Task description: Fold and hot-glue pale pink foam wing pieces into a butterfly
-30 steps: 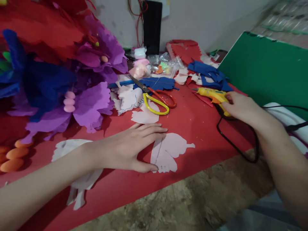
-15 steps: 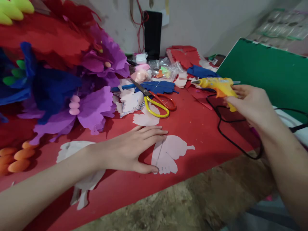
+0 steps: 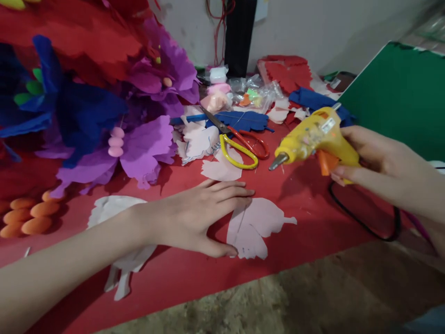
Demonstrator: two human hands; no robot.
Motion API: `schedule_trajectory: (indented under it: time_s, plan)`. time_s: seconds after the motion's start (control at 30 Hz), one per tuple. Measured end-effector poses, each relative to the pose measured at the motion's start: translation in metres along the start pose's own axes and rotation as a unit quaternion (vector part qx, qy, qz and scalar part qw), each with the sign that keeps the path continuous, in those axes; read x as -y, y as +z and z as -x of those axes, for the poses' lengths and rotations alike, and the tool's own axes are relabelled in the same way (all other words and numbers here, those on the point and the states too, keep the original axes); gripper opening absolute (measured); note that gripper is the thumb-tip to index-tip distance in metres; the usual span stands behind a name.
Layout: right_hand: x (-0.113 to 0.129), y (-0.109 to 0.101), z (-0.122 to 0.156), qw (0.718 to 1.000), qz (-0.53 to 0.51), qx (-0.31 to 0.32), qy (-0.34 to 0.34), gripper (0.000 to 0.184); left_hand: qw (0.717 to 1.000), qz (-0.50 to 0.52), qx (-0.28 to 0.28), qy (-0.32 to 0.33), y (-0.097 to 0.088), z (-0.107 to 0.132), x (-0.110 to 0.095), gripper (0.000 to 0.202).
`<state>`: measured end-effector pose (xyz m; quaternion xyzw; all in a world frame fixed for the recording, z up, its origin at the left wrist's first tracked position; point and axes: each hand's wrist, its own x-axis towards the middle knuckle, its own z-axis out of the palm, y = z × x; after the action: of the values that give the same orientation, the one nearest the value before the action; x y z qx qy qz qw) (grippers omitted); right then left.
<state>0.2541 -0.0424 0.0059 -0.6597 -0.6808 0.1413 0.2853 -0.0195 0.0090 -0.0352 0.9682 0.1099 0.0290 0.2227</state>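
My right hand (image 3: 378, 167) grips a yellow glue gun (image 3: 313, 137) by its handle, fingers by the orange trigger. Its metal nozzle points left and down, above the red table cover. My left hand (image 3: 194, 218) lies flat with fingers stretched out, its fingertips and thumb on the left edge of a pale pink petal-shaped cutout (image 3: 266, 215). That cutout bears a drawn line and a few small marks near its lower edge. Beneath my left wrist sits a white cutout (image 3: 121, 278) with two stems, partly hidden by the forearm.
Scissors (image 3: 239, 150) with one red and one yellow handle lie beyond my left hand, among pink and blue cutouts (image 3: 243, 120). Purple, blue and red paper flowers (image 3: 146, 148) crowd the left. A green board (image 3: 399, 93) leans at the right. The black cord (image 3: 365, 222) loops below the glue gun.
My right hand has brought the glue gun nearer and lower, its nozzle now tipped downward toward the pink cutout. My left hand stays flat at the cutout's edge. The view has shifted slightly.
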Motion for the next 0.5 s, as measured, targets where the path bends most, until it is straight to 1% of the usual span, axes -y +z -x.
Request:
schedule_trajectory:
  time_s: [0.07, 0.13, 0.17, 0.23, 0.33, 0.4, 0.47, 0.5]
  plan:
    - [0.001, 0.007, 0.008, 1.0, 0.024, -0.013, -0.014, 0.051, 1.0, -0.002, -0.006, 0.009, 0.001, 0.001, 0.0, 0.072]
    - [0.0, 0.014, 0.017, 0.999, 0.039, -0.025, 0.001, 0.065, 1.0, -0.005, -0.009, 0.013, 0.002, 0.001, 0.001, 0.074]
    - [-0.001, 0.016, 0.021, 0.997, 0.063, -0.034, 0.003, 0.071, 1.0, -0.006, -0.011, 0.012, 0.002, 0.001, 0.001, 0.075]
    - [-0.004, 0.02, 0.028, 0.987, 0.145, -0.061, -0.015, 0.077, 1.0, -0.003, -0.015, 0.006, 0.002, 0.0, 0.002, 0.076]
    - [-0.007, 0.025, 0.036, 0.958, 0.257, -0.1, -0.083, 0.074, 1.0, 0.007, -0.018, -0.01, 0.002, -0.001, 0.001, 0.081]
    - [-0.009, 0.028, 0.038, 0.947, 0.277, -0.11, -0.124, 0.067, 1.0, 0.016, -0.019, -0.014, 0.002, -0.002, 0.001, 0.082]
    - [-0.009, 0.03, 0.039, 0.945, 0.283, -0.098, -0.13, 0.06, 0.999, 0.022, -0.022, -0.011, 0.004, -0.002, 0.0, 0.082]
    - [-0.008, 0.031, 0.04, 0.949, 0.282, -0.077, -0.119, 0.059, 0.999, 0.024, -0.023, -0.011, 0.004, -0.002, 0.0, 0.082]
